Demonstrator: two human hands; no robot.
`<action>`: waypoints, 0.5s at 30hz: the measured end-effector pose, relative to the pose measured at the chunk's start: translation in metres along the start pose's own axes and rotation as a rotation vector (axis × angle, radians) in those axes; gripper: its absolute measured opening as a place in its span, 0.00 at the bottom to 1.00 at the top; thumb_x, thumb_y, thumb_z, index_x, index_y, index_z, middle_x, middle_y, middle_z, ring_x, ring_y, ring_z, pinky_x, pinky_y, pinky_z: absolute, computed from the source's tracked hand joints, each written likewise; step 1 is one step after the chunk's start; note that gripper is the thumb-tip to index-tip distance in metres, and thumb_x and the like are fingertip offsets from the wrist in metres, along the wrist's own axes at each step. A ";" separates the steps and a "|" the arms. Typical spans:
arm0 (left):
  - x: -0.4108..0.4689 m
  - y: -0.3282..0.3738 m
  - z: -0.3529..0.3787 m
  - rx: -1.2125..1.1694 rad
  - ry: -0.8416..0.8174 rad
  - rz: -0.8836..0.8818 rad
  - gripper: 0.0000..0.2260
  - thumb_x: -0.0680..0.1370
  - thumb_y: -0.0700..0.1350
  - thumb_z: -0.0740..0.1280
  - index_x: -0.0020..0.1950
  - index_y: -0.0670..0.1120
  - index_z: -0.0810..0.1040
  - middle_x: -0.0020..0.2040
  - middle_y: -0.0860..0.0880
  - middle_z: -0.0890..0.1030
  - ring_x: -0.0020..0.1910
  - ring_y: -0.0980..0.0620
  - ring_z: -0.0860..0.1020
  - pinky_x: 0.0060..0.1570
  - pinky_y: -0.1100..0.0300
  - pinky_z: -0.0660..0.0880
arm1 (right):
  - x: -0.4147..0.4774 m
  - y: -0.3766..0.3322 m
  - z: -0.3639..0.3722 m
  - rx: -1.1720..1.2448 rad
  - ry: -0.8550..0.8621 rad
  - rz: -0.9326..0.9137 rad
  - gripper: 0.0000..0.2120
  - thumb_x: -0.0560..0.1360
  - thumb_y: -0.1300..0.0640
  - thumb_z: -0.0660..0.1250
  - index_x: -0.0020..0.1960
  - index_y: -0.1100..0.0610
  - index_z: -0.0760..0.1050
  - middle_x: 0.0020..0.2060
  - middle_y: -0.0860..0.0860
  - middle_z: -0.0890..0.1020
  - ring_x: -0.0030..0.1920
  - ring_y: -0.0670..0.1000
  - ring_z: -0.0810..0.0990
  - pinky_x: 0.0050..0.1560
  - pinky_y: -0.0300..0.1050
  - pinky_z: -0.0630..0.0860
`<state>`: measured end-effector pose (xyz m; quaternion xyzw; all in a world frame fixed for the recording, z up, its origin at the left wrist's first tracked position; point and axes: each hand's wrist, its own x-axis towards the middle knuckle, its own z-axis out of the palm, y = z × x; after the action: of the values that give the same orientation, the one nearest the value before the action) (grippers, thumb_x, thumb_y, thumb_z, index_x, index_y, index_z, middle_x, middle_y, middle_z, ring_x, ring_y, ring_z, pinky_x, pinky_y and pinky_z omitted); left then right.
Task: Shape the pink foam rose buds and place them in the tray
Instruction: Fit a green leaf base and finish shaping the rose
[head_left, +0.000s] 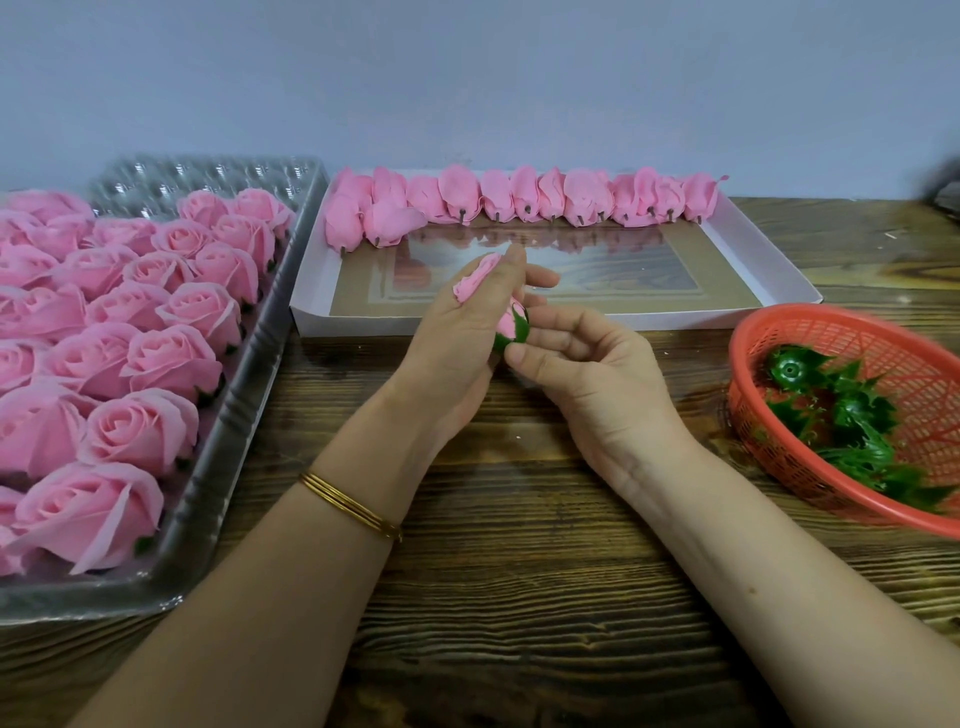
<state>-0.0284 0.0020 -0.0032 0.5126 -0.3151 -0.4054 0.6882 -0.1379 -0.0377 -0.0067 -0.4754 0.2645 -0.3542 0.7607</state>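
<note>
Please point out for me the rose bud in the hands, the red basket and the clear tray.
rose bud (506, 321), head view, on its pink petals above the green base.
red basket (800, 313), head view, on its far rim.
clear tray (244, 405), head view, on its bare right wall.

One head-worn wide-angle view looks forward and down on the table (519, 597) from close above its near edge, facing the wall (467, 78) that rises just behind the table's far edge. The table fills most of the frame, its ends cut off.
</note>
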 end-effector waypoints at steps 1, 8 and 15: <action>0.000 0.000 -0.001 0.005 0.009 0.005 0.17 0.82 0.52 0.60 0.40 0.50 0.83 0.45 0.44 0.77 0.42 0.53 0.78 0.50 0.53 0.75 | 0.000 0.000 0.000 0.043 -0.022 0.048 0.19 0.60 0.70 0.71 0.50 0.65 0.78 0.40 0.56 0.84 0.41 0.50 0.83 0.49 0.40 0.81; -0.002 0.002 -0.002 0.024 0.003 0.018 0.21 0.83 0.53 0.59 0.34 0.55 0.83 0.52 0.44 0.79 0.50 0.54 0.76 0.55 0.55 0.74 | 0.002 -0.010 -0.004 0.090 -0.024 0.287 0.05 0.75 0.66 0.66 0.46 0.66 0.80 0.37 0.59 0.84 0.38 0.52 0.85 0.44 0.41 0.82; -0.003 0.001 0.001 0.036 -0.031 0.031 0.25 0.84 0.51 0.58 0.29 0.56 0.81 0.52 0.46 0.80 0.54 0.51 0.74 0.64 0.48 0.71 | 0.001 -0.006 -0.004 0.167 -0.040 0.262 0.07 0.71 0.68 0.68 0.49 0.67 0.80 0.42 0.58 0.85 0.42 0.52 0.85 0.52 0.43 0.81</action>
<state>-0.0307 0.0044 -0.0015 0.5138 -0.3410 -0.3966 0.6800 -0.1418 -0.0429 -0.0027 -0.3788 0.2787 -0.2633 0.8423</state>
